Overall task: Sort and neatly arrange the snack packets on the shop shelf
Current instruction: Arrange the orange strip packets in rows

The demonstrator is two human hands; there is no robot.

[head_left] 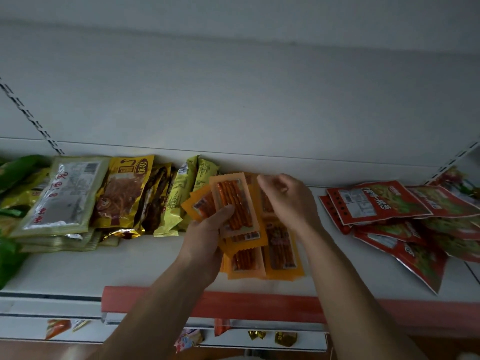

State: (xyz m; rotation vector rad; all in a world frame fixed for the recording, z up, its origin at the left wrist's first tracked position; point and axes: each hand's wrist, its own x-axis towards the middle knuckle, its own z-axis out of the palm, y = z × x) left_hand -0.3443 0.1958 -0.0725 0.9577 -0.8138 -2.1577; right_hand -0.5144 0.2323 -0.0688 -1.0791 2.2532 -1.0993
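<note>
My left hand (pixel 206 235) grips a fan of orange snack packets (pixel 235 203) above the white shelf (pixel 130 266), thumb pressed on the top packet. More orange packets (pixel 281 245) lie flat on the shelf below and to the right. My right hand (pixel 288 201) hovers just right of the held packets, fingers loosely curled, holding nothing that I can see. Yellow and gold packets (pixel 127 196) lean in a pile at the left. Red packets (pixel 384 203) lie scattered at the right.
Green packets (pixel 15 175) sit at the far left edge. A red price strip (pixel 233 305) runs along the shelf's front edge. Below it, small sachets (pixel 285 338) hang or lie on a lower shelf. The white back panel (pixel 233 100) rises behind.
</note>
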